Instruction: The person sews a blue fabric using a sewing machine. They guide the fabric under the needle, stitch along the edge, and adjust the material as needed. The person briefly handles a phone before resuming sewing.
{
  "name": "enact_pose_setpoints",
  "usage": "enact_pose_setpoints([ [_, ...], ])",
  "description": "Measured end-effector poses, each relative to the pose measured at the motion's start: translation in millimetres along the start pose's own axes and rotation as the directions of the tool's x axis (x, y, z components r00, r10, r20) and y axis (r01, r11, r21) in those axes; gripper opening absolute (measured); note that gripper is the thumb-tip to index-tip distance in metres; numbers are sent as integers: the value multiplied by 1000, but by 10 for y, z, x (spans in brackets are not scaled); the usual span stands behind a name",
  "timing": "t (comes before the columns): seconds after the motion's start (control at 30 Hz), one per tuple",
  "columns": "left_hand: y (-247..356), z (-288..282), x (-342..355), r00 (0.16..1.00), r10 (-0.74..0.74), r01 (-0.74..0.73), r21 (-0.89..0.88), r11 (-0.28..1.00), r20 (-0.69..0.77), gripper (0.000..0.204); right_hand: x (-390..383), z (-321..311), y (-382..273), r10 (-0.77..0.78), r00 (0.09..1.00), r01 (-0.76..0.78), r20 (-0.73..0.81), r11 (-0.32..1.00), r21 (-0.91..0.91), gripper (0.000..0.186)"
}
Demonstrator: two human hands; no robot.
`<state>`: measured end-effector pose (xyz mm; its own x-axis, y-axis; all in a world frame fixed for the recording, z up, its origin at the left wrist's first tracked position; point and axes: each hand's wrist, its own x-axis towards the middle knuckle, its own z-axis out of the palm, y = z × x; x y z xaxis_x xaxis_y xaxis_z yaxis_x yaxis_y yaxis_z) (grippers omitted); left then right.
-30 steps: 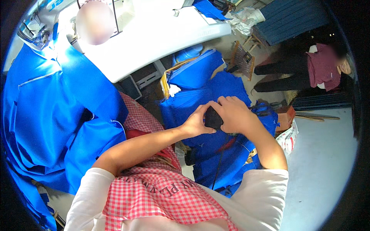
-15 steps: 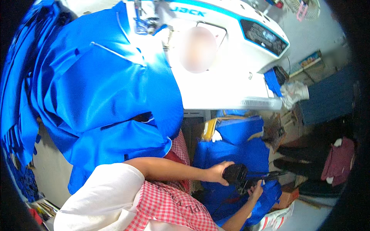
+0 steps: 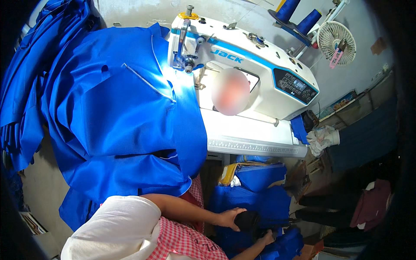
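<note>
My left hand (image 3: 229,218) wraps its fingers round a dark, rounded black object (image 3: 246,221) whose kind I cannot make out. Just beyond it, lower and to the right, my right hand (image 3: 268,237) has its fingers curled at the dark far side of that object; what they grip is unclear. Both hands are over blue folded cloth (image 3: 271,201) below the machine table. A large blue fabric piece (image 3: 125,112) with white stitched edges drapes across the table at left and reaches under the lit needle area of the white sewing machine (image 3: 255,56).
Blue thread cones (image 3: 308,21) stand at the upper right near a small fan (image 3: 336,43). More blue cloth (image 3: 34,78) hangs at the far left. A ruler-marked table edge (image 3: 260,146) runs above the hands. Maroon cloth (image 3: 372,203) lies at the right.
The view has tilted upward, so the machine, thread cones and fan show more fully. Both hands stay at the black object and appear lower in the picture.
</note>
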<state>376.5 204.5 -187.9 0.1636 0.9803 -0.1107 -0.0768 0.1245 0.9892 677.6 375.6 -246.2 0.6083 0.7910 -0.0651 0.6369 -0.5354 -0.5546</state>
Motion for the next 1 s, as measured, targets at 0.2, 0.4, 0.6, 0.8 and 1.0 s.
enact_pose_setpoints([
  [0.2,342,-194,-151,993,70,-69,-19,997,92,100,-371,-291,52,-69,998,55,13,882,467,64],
  [0.4,665,-249,-342,903,429,-429,-7,903,3,95,-1134,-924,-1117,-254,967,130,-10,460,879,63],
  [0.6,1397,-350,-724,861,508,-506,-58,860,28,98,-1689,-1166,-2077,-678,721,-93,142,109,990,67],
  [0.8,1517,-377,-943,816,578,-575,74,815,-27,99,-2346,-1152,-2772,-990,70,-814,119,12,581,80],
  [1.0,1679,-504,-1206,824,542,-531,108,841,-166,98,-2705,-1061,-3040,-990,117,-585,84,0,811,79],
])
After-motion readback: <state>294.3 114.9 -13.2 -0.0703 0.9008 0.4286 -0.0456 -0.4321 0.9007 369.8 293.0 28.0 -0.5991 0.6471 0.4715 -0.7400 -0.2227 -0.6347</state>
